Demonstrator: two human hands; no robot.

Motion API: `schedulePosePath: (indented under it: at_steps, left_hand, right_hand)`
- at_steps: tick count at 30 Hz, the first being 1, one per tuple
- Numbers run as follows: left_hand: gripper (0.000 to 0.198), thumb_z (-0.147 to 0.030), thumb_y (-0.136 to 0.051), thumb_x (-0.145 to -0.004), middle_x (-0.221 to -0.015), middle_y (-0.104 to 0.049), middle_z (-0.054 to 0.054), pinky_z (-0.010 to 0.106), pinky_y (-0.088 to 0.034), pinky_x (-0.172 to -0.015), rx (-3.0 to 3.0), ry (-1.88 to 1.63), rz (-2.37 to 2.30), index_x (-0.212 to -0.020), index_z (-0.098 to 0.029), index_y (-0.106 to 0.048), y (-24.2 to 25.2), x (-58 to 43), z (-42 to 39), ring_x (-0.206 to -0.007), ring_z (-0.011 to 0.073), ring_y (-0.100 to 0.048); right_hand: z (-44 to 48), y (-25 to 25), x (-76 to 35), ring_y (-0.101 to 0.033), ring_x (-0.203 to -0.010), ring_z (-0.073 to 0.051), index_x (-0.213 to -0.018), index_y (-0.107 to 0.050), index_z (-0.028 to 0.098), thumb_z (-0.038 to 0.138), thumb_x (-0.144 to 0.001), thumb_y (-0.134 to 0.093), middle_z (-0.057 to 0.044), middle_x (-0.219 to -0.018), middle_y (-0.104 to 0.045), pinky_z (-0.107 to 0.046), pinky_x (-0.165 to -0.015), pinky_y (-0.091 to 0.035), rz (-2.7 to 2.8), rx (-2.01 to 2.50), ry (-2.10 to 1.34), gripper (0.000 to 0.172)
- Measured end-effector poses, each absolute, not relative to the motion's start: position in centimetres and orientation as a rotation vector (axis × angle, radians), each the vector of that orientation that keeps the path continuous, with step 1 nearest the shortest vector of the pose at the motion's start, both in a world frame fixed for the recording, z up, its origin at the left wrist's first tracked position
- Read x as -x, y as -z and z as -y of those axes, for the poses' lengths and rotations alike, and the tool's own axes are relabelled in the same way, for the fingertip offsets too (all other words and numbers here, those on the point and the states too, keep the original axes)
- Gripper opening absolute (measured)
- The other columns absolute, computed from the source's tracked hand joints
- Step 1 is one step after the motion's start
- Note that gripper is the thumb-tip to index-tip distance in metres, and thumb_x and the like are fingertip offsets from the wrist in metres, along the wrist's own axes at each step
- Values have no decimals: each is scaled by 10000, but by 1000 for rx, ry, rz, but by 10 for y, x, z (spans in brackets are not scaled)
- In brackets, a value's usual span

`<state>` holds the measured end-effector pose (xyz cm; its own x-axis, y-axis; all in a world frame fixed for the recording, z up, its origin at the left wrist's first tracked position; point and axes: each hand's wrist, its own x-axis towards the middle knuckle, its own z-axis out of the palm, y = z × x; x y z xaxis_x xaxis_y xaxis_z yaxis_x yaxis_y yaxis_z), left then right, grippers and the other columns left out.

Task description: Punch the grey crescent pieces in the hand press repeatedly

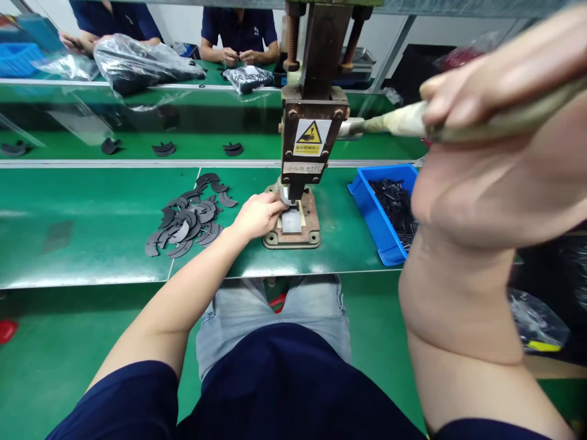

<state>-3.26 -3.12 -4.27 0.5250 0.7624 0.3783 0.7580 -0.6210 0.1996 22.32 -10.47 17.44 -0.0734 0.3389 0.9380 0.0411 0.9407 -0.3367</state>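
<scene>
An arbor press (302, 131) with a warning label stands on the green bench in front of me. My left hand (260, 215) reaches to its base (312, 223), fingers pinched at a small curved plastic piece (287, 195) under the ram (297, 191); the fingers partly hide that piece. Just in front of it on the base is a pale translucent block (291, 221). My right hand (481, 104), large and close to the camera, is wrapped around the press lever (398, 121). Left of the press lies a loose pile of dark curved plastic pieces (188, 217).
A blue bin (383, 226) of small black parts stands right of the press. Behind, several curved pieces (164, 149) lie spaced along a green strip (202, 137). Beyond a metal rail, two people (238, 36) sit near plastic bags (137, 61). The bench's front edge borders my lap.
</scene>
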Motion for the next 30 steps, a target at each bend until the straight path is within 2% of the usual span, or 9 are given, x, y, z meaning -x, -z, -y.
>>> schedulePosePath:
  at_steps: [3,5,8,11,15,19,22,27,30]
  left_hand:
    - [345,-219,-544,-1034,-1187,-765,121,427,-548,-914,-2756,-657,-1305,-1255,-259,-806,41,34,29,-1113,290,-711]
    - [338,-230,-526,-1050,-1186,-769,120,429,-549,-924,-2733,-684,-1295,-1240,-249,-806,43,34,27,-1107,285,-713]
    - [323,-242,-513,-1065,-1188,-776,110,431,-552,-947,-2703,-730,-1283,-1198,-235,-807,46,32,26,-1105,277,-715]
    - [330,-259,-494,-1083,-1222,-778,104,425,-551,-995,-2695,-727,-1225,-1209,-234,-798,45,32,27,-1135,262,-712]
    - [353,-288,-499,-1081,-1265,-778,105,421,-539,-1064,-2656,-627,-1318,-1294,-226,-773,34,59,13,-1189,263,-700]
    - [377,-326,-587,-1027,-1362,-762,121,443,-499,-1150,-2432,-496,-1871,-1334,-201,-766,20,135,-31,-1307,314,-662]
    - [436,-366,-644,-997,-1424,-745,129,421,-510,-1132,-2055,-305,-2228,-1387,-198,-744,17,198,-66,-1320,330,-676]
    - [662,-409,-779,-895,-1520,-695,98,327,-512,-1118,-1832,-110,-2192,-1521,-235,-652,29,247,-93,-1319,281,-697]
    - [687,-415,-788,-860,-1498,-710,100,350,-531,-1099,-1899,-16,-2139,-1516,-254,-663,38,245,-95,-1314,305,-699]
  right_hand:
    - [113,-134,-231,-700,-842,-104,-988,-706,212,511,-946,-729,16,-883,-631,-389,-864,-631,1554,431,-178,303]
    - [118,-106,-237,-711,-846,-131,-903,-699,229,428,-918,-771,20,-876,-683,-443,-878,-638,1634,427,-108,213]
    - [127,-70,-243,-737,-919,-167,-765,-632,237,400,-949,-697,45,-799,-693,-562,-1043,-604,1703,462,-43,254]
    - [133,-45,-243,-734,-985,-189,-764,-622,261,410,-924,-706,48,-794,-681,-627,-1158,-551,1645,541,-24,235]
    - [131,-31,-241,-726,-965,-201,-715,-585,266,415,-908,-709,43,-781,-663,-646,-1166,-552,1571,564,-7,273]
    - [126,-29,-240,-732,-942,-200,-687,-576,255,456,-903,-721,35,-759,-655,-635,-1127,-577,1547,528,15,329]
    - [126,-29,-238,-733,-924,-200,-689,-566,248,447,-914,-716,34,-737,-639,-646,-1100,-593,1537,544,14,335]
    - [126,-28,-239,-723,-893,-210,-696,-552,259,433,-907,-718,39,-734,-641,-644,-1078,-598,1532,550,27,320]
    - [122,-26,-241,-713,-859,-216,-673,-557,270,439,-874,-734,32,-711,-639,-640,-1058,-603,1528,537,30,317]
